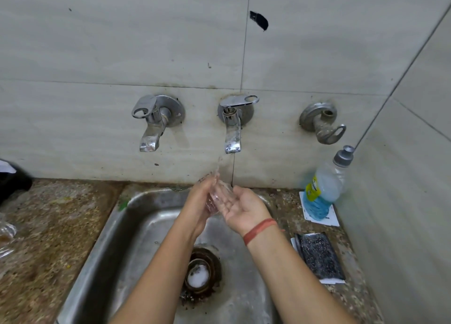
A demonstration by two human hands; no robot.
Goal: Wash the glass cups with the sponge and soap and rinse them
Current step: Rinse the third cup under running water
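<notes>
A clear glass cup (218, 196) is under the running water of the middle tap (233, 128), over the steel sink (102, 235). My left hand (199, 201) grips the cup from the left, fingers curled round it. My right hand (245, 209) lies palm up against the cup's right side with relaxed fingers. A dark scrubbing sponge (318, 256) rests on the counter right of the sink. Behind the sponge stands the soap bottle (323, 189) with blue liquid, in the corner.
The sink drain (200, 273) holds white foam. A second tap (152, 126) is on the left and a valve (322, 122) on the right. More glassware (6, 238) shows at the left edge of the speckled counter (48, 226). A dark object (12, 184) sits at the far left.
</notes>
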